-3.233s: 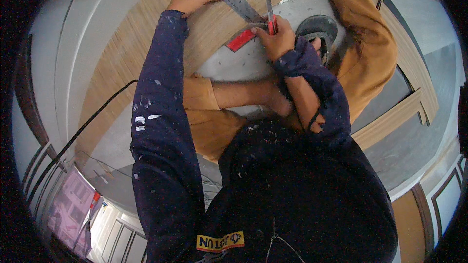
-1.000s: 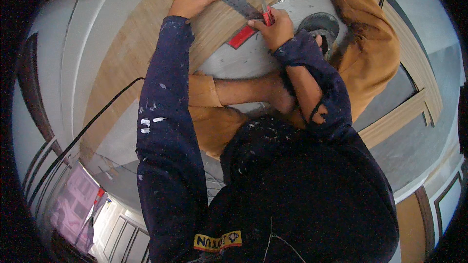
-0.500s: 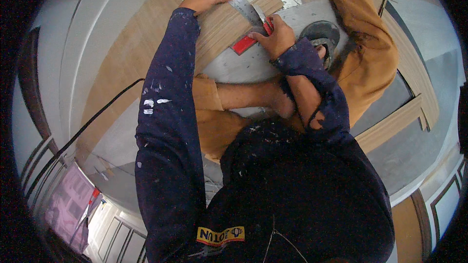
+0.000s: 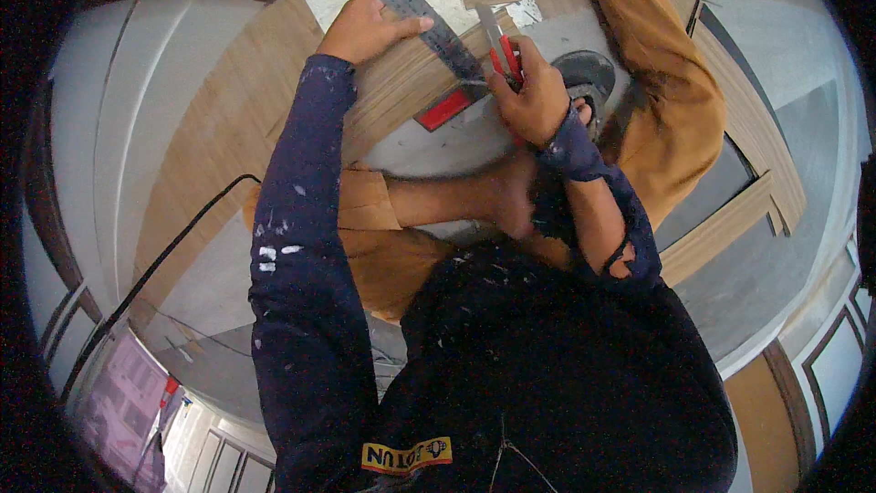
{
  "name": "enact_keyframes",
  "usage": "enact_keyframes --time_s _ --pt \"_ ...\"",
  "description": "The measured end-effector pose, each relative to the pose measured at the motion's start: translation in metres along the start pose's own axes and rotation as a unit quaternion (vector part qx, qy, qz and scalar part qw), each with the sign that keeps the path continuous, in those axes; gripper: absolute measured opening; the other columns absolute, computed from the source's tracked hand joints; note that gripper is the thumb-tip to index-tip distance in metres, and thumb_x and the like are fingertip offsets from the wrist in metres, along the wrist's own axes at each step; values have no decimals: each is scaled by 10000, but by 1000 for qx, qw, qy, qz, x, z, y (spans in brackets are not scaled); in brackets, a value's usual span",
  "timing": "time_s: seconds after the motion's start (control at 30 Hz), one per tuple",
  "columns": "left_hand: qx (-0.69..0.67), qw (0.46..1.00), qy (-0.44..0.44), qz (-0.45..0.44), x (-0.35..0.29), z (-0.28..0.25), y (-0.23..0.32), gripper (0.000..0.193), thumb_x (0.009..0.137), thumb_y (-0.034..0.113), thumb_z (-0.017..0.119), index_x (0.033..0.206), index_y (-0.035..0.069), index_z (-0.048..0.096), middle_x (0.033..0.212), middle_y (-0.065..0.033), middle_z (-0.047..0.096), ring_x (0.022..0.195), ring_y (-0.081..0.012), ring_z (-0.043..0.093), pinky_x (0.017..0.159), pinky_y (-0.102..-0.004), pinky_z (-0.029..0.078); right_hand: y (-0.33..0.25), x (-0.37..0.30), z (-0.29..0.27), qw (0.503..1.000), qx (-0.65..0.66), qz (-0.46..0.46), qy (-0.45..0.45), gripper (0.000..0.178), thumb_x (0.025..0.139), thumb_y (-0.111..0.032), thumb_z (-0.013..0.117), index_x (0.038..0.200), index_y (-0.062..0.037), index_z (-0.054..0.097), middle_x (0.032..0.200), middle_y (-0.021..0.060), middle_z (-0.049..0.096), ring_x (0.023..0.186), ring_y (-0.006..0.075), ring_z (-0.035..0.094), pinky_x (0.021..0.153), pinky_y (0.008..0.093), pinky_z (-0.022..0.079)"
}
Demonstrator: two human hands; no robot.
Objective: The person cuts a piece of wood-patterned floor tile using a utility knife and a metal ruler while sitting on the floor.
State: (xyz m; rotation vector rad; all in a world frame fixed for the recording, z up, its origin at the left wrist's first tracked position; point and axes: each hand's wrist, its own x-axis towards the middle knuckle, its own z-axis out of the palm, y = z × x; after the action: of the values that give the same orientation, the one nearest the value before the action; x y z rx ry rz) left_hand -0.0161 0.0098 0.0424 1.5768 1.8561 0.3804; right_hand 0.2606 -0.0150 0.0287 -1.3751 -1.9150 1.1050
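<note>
Shifting rightward from the red-handled metal square (image 4: 411, 2) since the previous frame, the right hand (image 4: 534, 96) is carrying a red utility knife (image 4: 509, 50). At left, the left hand (image 4: 365, 29) is resting its thumb on the square's blade, its other fingers' hold being impossible to tell, while the square is lying slantwise across a wood-patterned plank (image 4: 388, 96). Farther right, the right hand's fingers are clamping round the knife, whose blade is pointing away from the body, near a dark sandal (image 4: 584, 68).
</note>
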Motion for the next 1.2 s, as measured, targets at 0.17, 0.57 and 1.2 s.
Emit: enact_keyframes --time_s 0.17,0.57,1.2 --pt "87 996 25 7 -24 6 31 697 707 607 820 729 -74 672 635 -192 614 581 -290 579 624 -424 486 -23 -9 -27 988 -112 9 -106 477 891 -282 672 1295 -69 536 863 240 695 819 438 694 705 494 533" --pt "38 994 92 35 -55 21 31 739 710 583 833 548 -84 558 528 -246 525 478 -362 515 524 -467 427 -35 -47 -34 988 -72 -28 -134 522 958 -166 564 1445 -48 418 1196 252 660 1125 412 633 950 673 336" --pt "115 973 161 118 -87 25 58 656 766 550 789 533 -36 604 550 -238 568 552 -401 592 559 -473 470 -56 -70 -39 982 -139 -80 -96 553 914 -120 608 1432 -60 425 952 304 662 846 548 625 954 572 377"
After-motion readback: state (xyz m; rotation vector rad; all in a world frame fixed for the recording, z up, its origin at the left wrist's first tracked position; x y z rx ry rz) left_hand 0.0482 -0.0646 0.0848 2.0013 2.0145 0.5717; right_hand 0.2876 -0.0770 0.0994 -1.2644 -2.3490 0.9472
